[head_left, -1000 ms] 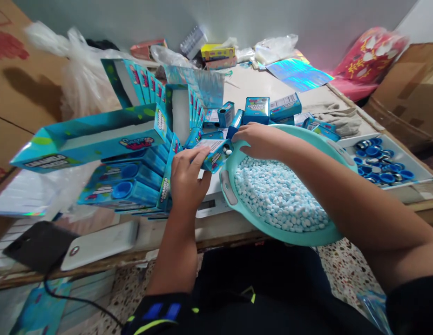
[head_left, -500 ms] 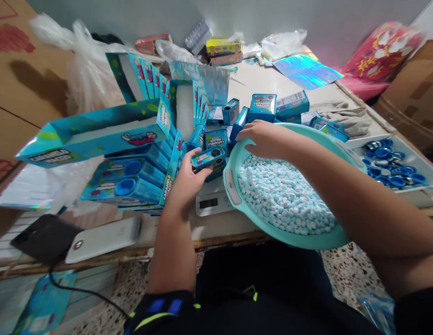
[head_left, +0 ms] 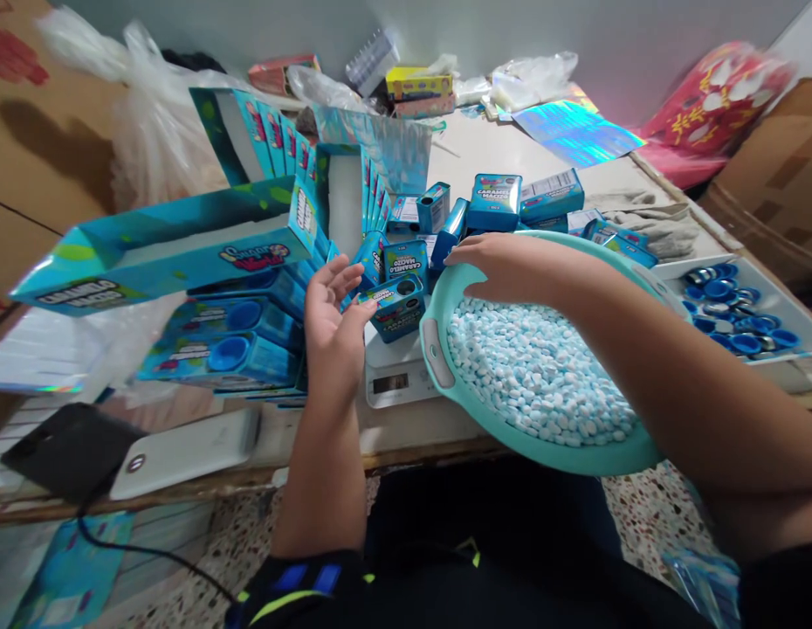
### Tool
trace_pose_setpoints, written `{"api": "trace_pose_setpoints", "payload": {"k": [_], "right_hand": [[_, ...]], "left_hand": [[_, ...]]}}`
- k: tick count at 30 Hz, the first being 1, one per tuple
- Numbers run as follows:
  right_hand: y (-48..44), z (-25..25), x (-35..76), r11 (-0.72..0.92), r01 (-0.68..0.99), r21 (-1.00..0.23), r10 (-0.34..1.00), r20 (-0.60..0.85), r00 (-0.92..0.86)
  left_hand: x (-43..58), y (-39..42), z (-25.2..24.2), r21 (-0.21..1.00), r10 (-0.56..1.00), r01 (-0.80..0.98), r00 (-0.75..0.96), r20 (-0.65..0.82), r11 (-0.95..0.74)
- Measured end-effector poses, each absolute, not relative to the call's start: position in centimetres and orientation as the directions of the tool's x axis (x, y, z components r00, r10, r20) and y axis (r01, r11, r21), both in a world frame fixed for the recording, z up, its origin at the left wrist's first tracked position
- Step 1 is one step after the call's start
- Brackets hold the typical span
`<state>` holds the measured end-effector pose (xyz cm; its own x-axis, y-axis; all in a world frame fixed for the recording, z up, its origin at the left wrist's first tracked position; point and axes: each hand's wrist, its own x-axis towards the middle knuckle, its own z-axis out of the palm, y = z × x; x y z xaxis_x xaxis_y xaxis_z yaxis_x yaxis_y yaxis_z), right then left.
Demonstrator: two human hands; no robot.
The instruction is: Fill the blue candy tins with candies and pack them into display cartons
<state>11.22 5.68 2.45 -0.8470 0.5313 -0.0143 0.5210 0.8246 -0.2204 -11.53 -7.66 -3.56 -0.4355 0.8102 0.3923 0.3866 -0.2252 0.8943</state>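
Observation:
My left hand point(head_left: 335, 323) is open, palm up and fingers spread, just left of a blue candy tin point(head_left: 399, 310). The tin stands on a white kitchen scale point(head_left: 399, 384), and its round top hole is uncapped. My thumb is close to its edge; I cannot tell whether it touches. My right hand point(head_left: 511, 266) reaches over the far-left rim of a turquoise basin point(head_left: 498, 437) full of small pale-blue and white candies point(head_left: 543, 376). Its fingers are stretched out, tips beside a tilted blue tin point(head_left: 450, 231); no grip on it shows.
More blue tins point(head_left: 494, 201) lie behind the basin. A white tray point(head_left: 789, 349) of blue caps stands at right. Printed display boxes point(head_left: 183, 253) and lying tins point(head_left: 216, 336) fill the left. A phone point(head_left: 189, 450) lies near the front edge.
My left hand has let go of the tin on the scale and drawn back left, its fingers spreading. My right hand has stayed almost in place over the basin rim.

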Motion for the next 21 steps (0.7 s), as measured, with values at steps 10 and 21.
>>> {"api": "trace_pose_setpoints", "payload": {"k": [10,21], "right_hand": [[4.7,3.1,11.3,0.832,0.508,-0.222,0.507,-0.066,-0.860],[4.5,-0.9,10.0,0.796,0.567,-0.210,0.523,-0.232,-0.820]], "left_hand": [[-10.8,-8.0,-2.9,0.897,0.793,0.394,-0.474,0.384,-0.199],[-10.4,-9.0,-3.1,0.558,0.663,0.795,-0.287,0.691,-0.237]]}}
